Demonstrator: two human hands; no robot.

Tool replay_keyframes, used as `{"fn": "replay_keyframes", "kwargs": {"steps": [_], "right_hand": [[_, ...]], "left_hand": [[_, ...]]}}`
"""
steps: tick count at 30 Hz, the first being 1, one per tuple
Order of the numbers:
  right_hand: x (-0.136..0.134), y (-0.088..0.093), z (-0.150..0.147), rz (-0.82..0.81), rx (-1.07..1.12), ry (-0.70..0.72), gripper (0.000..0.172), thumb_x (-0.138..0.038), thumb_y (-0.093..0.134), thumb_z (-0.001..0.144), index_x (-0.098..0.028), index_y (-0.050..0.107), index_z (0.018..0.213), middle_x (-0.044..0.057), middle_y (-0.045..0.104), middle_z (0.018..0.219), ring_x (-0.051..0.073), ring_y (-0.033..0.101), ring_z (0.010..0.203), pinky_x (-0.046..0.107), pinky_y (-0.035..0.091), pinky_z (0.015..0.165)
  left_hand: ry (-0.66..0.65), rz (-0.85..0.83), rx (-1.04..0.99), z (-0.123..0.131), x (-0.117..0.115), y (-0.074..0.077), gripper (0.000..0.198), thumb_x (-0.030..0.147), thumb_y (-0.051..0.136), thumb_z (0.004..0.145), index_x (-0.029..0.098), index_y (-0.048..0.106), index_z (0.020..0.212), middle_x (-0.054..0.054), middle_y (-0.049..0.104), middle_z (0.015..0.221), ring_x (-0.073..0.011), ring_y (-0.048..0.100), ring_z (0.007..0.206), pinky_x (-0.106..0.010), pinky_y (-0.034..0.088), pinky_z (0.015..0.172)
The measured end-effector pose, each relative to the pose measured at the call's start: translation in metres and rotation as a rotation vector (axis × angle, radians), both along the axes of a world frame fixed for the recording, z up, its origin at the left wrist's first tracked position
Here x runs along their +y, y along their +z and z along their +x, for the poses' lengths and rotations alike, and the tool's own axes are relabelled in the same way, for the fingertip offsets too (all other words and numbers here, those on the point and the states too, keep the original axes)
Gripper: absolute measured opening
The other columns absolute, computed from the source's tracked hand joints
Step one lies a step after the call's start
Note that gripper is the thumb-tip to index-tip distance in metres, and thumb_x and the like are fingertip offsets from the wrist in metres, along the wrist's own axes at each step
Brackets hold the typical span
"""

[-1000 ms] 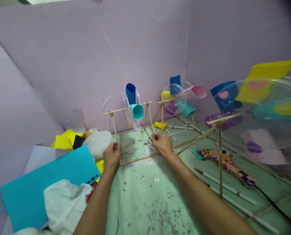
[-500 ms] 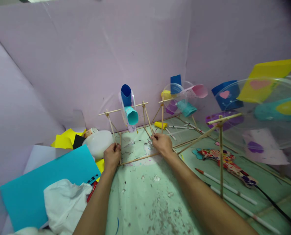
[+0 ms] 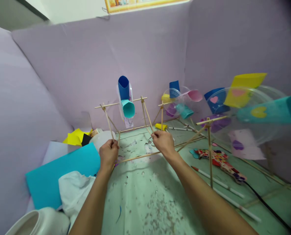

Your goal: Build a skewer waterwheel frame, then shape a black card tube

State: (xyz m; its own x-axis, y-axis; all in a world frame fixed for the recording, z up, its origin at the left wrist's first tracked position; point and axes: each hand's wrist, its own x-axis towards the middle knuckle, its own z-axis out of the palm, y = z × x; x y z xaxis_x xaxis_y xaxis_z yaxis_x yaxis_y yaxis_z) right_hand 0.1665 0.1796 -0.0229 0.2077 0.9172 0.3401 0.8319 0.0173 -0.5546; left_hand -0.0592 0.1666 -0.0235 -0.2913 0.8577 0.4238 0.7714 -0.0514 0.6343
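Stick frame (image 3: 148, 116) has shifted left, legs pinched by nearly closed left fingers (image 3: 114, 145) and right fingers (image 3: 156, 135). White dish (image 3: 100, 140) edges the left ones; surface (image 3: 133, 195) spreads nearside.

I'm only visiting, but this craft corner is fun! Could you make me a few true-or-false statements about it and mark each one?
1. The left hand holds a leg of the stick frame. True.
2. The right hand is apart from the stick frame. False: the right hand pinches another leg of it.
3. At the stick frame, the dark blue paper tube sits above the turquoise paper tube. True.
4. The patterned glue gun lies left of both hands. False: the patterned glue gun lies to their right.
5. A turquoise sheet lies left of the left hand. True.
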Motion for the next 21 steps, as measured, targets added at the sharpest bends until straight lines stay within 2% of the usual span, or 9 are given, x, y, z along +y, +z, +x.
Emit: {"fn": "replay_keyframes", "kwargs": {"steps": [5, 8, 13, 16, 18, 21], "right_hand": [[-0.051, 0.018, 0.012, 0.043, 0.018, 0.077, 0.025, -0.029, 0.049, 0.079, -0.021, 0.072, 0.075, 0.005, 0.069, 0.07, 0.018, 0.059, 0.068, 0.026, 0.031, 0.056], [-0.094, 0.018, 0.024, 0.058, 0.077, 0.134, 0.024, -0.029, 0.051, 0.078, -0.02, 0.071, 0.07, 0.003, 0.067, 0.064, 0.016, 0.057, 0.063, 0.025, 0.031, 0.055], [-0.17, -0.006, 0.041, 0.022, 0.241, 0.222, 0.023, -0.032, 0.051, 0.078, -0.02, 0.068, 0.069, 0.0, 0.061, 0.054, 0.014, 0.052, 0.052, 0.023, 0.035, 0.053], [-0.202, -0.025, 0.046, 0.007, 0.301, 0.277, 0.024, -0.035, 0.052, 0.078, -0.02, 0.069, 0.071, -0.001, 0.06, 0.052, 0.014, 0.052, 0.049, 0.023, 0.038, 0.051], [-0.212, -0.036, 0.046, -0.01, 0.328, 0.31, 0.023, -0.036, 0.053, 0.078, -0.02, 0.07, 0.075, 0.0, 0.063, 0.056, 0.014, 0.055, 0.05, 0.023, 0.039, 0.05], [-0.215, -0.05, 0.045, -0.039, 0.324, 0.348, 0.024, -0.035, 0.053, 0.079, -0.02, 0.071, 0.079, 0.001, 0.067, 0.062, 0.015, 0.059, 0.054, 0.023, 0.04, 0.051]], "left_hand": [[-0.005, -0.03, -0.013, 0.003, -0.056, 0.008, 0.021, 0.035, 0.047, 0.074, 0.02, 0.06, 0.065, -0.001, 0.064, 0.06, -0.0154, 0.057, 0.058, -0.024, 0.038, 0.056], [0.013, -0.047, -0.033, 0.011, -0.099, 0.008, 0.022, 0.036, 0.048, 0.073, 0.02, 0.059, 0.064, -0.001, 0.064, 0.061, -0.0151, 0.057, 0.059, -0.024, 0.039, 0.057], [0.008, -0.094, -0.106, 0.023, -0.178, 0.002, 0.021, 0.037, 0.049, 0.073, 0.02, 0.06, 0.065, 0.001, 0.062, 0.057, -0.0124, 0.053, 0.05, -0.023, 0.04, 0.052], [0.006, -0.081, -0.146, 0.022, -0.216, -0.008, 0.021, 0.037, 0.051, 0.073, 0.02, 0.06, 0.066, 0.002, 0.059, 0.054, -0.0116, 0.051, 0.048, -0.022, 0.039, 0.049], [0.003, -0.07, -0.159, 0.02, -0.231, -0.017, 0.019, 0.036, 0.052, 0.074, 0.02, 0.059, 0.065, 0.003, 0.057, 0.053, -0.0112, 0.05, 0.048, -0.022, 0.039, 0.049], [-0.016, -0.072, -0.252, 0.017, -0.239, -0.031, 0.017, 0.033, 0.054, 0.075, 0.019, 0.06, 0.067, 0.003, 0.057, 0.054, -0.0098, 0.048, 0.047, -0.021, 0.038, 0.048]]}}
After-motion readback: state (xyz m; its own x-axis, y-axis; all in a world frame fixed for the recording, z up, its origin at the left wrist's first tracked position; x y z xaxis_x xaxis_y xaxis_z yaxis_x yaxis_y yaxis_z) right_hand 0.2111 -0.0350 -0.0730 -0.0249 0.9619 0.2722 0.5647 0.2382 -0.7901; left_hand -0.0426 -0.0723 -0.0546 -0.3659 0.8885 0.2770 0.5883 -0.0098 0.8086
